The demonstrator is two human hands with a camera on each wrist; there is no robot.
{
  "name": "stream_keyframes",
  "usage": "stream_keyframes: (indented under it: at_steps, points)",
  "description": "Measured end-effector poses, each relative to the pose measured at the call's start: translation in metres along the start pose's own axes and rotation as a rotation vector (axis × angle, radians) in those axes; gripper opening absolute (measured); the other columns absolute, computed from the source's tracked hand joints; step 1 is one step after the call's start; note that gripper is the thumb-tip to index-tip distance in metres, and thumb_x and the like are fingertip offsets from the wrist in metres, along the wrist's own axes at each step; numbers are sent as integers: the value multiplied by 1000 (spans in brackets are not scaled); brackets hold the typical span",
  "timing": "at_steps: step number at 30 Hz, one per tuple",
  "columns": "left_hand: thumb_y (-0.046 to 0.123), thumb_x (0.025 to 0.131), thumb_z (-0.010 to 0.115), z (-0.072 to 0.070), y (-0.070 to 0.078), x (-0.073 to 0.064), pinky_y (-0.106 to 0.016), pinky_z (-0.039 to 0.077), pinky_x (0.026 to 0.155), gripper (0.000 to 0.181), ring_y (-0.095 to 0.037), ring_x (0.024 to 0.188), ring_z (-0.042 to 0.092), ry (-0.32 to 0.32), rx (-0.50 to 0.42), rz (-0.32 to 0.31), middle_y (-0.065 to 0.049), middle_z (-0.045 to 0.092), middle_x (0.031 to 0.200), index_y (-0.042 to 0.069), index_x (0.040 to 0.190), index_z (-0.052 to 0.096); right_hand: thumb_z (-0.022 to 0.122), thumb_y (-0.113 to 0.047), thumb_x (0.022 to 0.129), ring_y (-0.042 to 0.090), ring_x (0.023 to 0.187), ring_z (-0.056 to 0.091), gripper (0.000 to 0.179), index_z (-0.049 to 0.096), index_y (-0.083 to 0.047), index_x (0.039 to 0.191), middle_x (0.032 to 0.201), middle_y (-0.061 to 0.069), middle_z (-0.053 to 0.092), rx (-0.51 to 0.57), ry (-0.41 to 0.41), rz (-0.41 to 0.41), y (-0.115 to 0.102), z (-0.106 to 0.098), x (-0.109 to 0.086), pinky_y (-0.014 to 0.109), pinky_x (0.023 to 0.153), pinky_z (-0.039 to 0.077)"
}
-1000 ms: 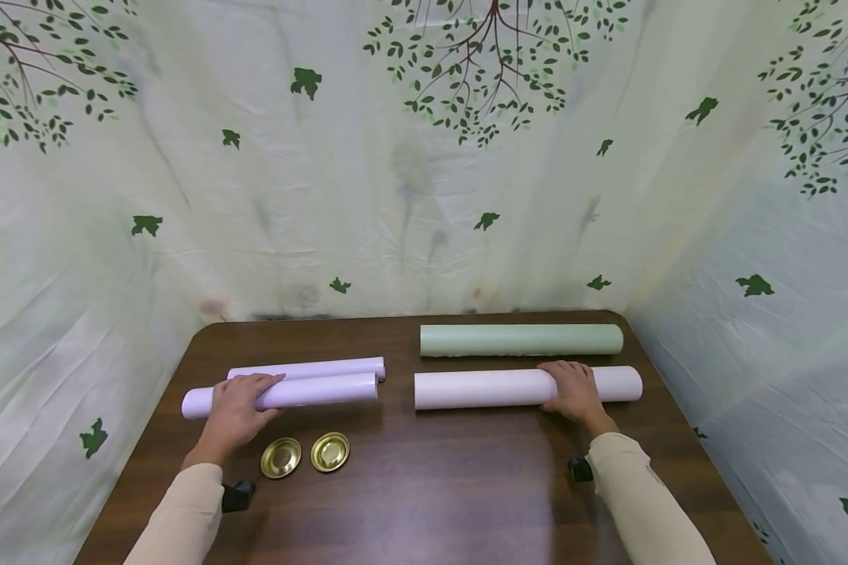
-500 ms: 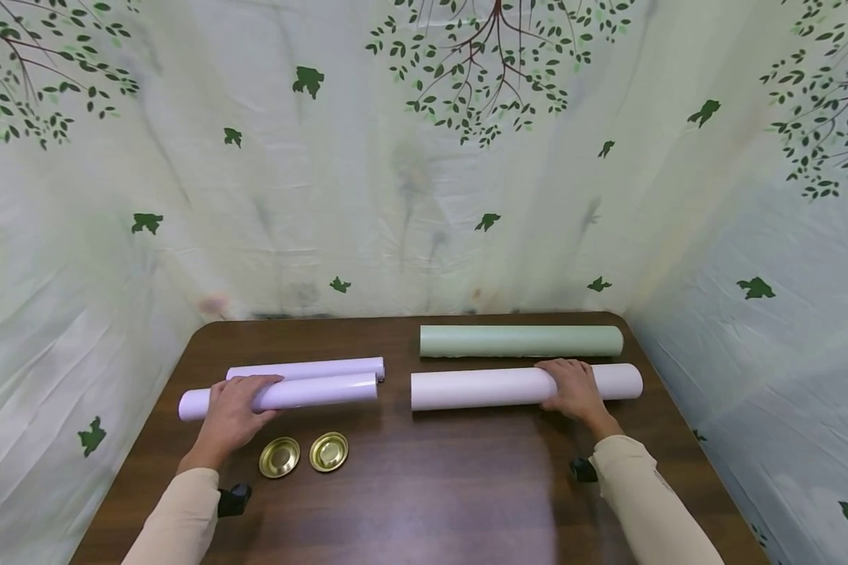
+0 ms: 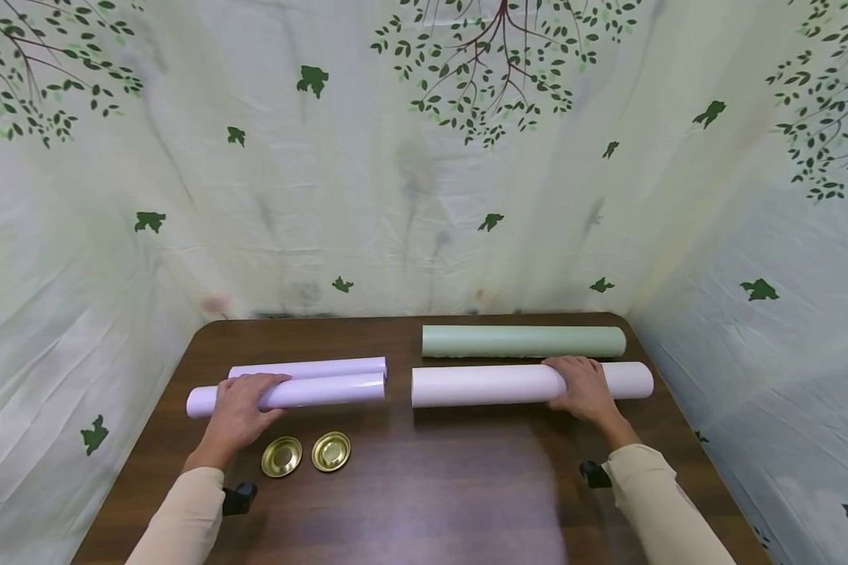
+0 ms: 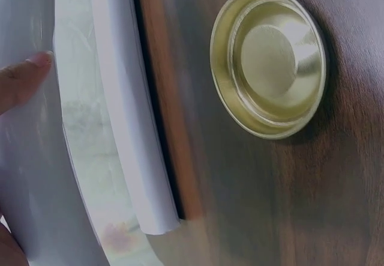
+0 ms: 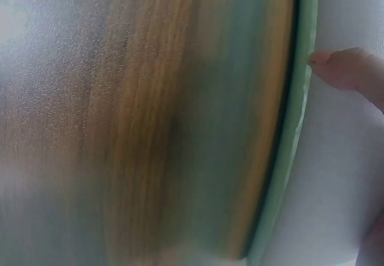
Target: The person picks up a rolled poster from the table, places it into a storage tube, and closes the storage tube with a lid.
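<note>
My left hand [image 3: 243,410] grips the front glossy pale lavender roll [image 3: 325,391] near its left part, thumb on the near side and fingers over the top. A second glossy lavender roll [image 3: 311,366] lies just behind it. With my right hand [image 3: 585,390] I hold a thicker matt white roll [image 3: 484,386] right of its middle; a dark shadow shows beneath it. Behind that roll lies a pale green roll [image 3: 523,341]. In the left wrist view my thumb [image 4: 30,77] presses the held roll; in the right wrist view my other thumb [image 5: 342,68] lies along the white roll.
Two small brass-coloured dishes, a left dish [image 3: 281,457] and a right dish [image 3: 330,451], sit on the brown wooden table [image 3: 396,510] near my left hand. A leaf-patterned cloth backdrop [image 3: 410,196] rises behind the table and along both sides.
My right hand and the white roll have shifted slightly to the right and away from me. My left hand and the lavender roll have barely moved.
</note>
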State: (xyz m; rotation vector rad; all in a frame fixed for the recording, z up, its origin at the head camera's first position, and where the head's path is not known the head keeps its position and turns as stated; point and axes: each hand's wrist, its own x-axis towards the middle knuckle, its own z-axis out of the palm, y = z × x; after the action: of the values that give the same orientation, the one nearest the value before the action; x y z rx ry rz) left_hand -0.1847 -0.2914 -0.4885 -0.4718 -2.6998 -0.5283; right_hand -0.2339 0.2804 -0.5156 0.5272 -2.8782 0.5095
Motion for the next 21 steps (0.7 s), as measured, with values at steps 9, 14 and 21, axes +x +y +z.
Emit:
stream_keyframes:
  at_steps: [9,14,21]
  points:
    - [10,62,88,-1,3,-2,-55,32,82,52,-38,100,60,-14,9,24,-15,69,106,9,110,70,88,-18,59,42,110,52,68,63,-9,122,118,15,64,28,-4,16,-5,-9,-7,60,93,30]
    - [8,60,89,-1,9,-3,-56,32,84,54,-35,99,60,39,-35,48,-13,65,105,8,110,70,89,-20,58,41,109,52,69,63,-9,121,117,14,64,12,5,16,-6,-11,-10,59,92,30]
    - [6,58,89,0,17,1,-54,32,83,58,-35,98,60,60,-34,79,-12,65,102,8,112,69,89,-18,56,40,107,54,68,64,-9,119,116,15,65,22,34,4,-9,-17,-15,59,91,30]
